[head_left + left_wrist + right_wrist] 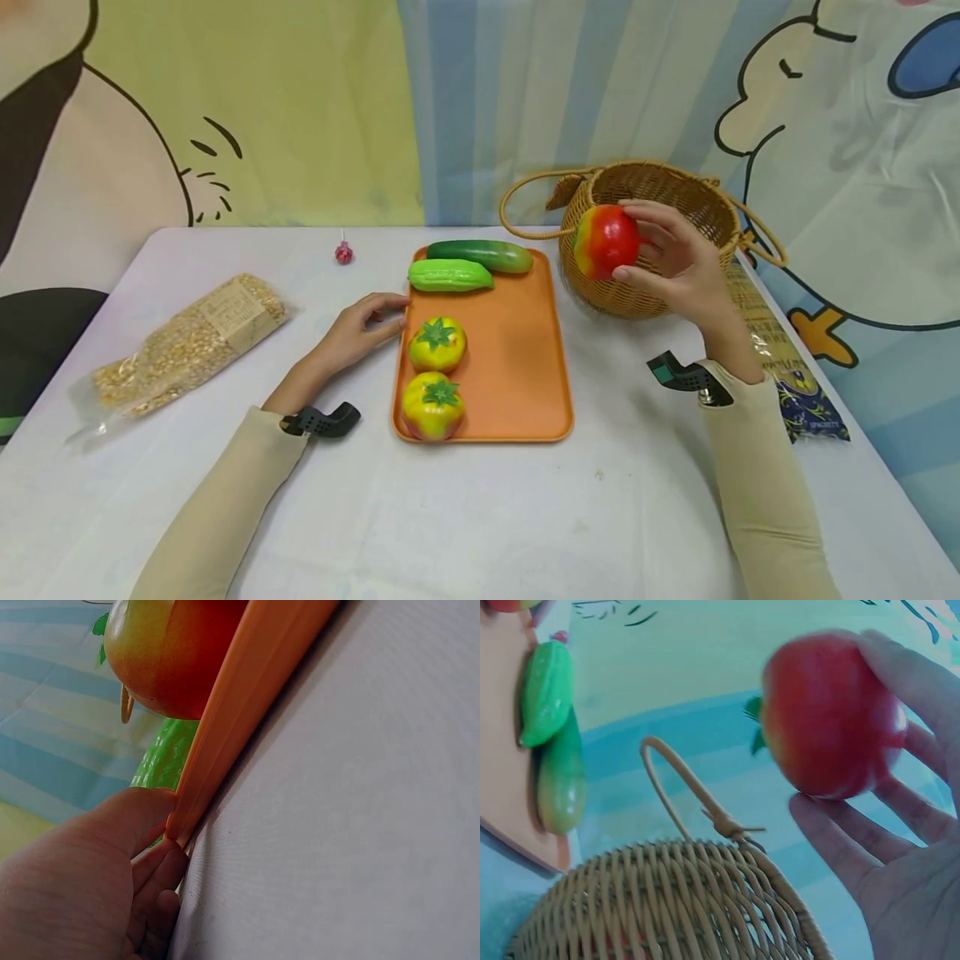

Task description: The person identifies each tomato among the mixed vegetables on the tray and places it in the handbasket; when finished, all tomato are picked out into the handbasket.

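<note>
My right hand (678,267) grips a red and yellow fruit (609,242) between thumb and fingers, in front of the wicker basket's opening. The right wrist view shows the same fruit (831,714) above the basket (652,900). My left hand (360,333) touches the left rim of the orange tray (517,375); in the left wrist view its thumb and fingers pinch the tray's edge (232,712). On the tray lie a dark green cucumber (480,256), a bright green ridged vegetable (450,275) and two yellow fruits with green leaves (437,344) (433,406).
The wicker basket (637,292) stands at the back right, its handle loop reaching left. A bag of corn kernels (195,342) lies at the left. A small wrapped lollipop (343,252) is behind the left hand. A gold and blue packet (802,383) lies beyond the right forearm.
</note>
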`<move>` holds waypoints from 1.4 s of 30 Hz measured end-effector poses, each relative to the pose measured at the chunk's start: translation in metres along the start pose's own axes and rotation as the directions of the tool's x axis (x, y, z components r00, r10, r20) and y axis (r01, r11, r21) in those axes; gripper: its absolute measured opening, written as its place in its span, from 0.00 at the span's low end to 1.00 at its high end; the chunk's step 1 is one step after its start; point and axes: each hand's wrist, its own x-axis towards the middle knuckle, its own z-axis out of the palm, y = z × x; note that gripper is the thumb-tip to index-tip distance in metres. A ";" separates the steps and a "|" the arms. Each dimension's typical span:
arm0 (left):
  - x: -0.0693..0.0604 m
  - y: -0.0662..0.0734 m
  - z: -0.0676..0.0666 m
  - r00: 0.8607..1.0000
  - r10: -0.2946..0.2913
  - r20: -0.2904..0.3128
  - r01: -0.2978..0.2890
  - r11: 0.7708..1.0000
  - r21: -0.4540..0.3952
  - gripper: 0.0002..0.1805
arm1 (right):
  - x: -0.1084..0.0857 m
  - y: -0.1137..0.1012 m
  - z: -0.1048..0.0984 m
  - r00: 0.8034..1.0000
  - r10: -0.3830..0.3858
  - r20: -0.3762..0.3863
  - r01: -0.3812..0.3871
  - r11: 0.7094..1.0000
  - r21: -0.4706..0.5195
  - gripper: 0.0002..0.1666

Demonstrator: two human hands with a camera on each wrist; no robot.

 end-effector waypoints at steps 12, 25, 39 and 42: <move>0.002 0.000 -0.001 1.000 0.023 -0.008 -0.023 1.000 -0.009 0.21 | 0.002 0.007 -0.019 0.973 -0.104 -0.207 0.096 0.994 -0.047 0.36; -0.005 0.020 0.000 1.000 0.001 0.003 -0.001 1.000 -0.031 0.21 | -0.005 0.021 -0.042 0.976 -0.060 -0.209 0.020 0.982 -0.188 0.33; -0.006 0.024 0.000 1.000 0.002 -0.010 -0.002 1.000 -0.028 0.21 | 0.015 0.031 -0.070 0.963 0.192 -0.190 -0.251 0.895 -0.370 0.34; -0.010 0.037 -0.004 1.000 0.005 -0.008 -0.005 1.000 -0.031 0.21 | 0.021 0.030 -0.077 0.942 0.292 -0.167 -0.335 0.859 -0.387 0.33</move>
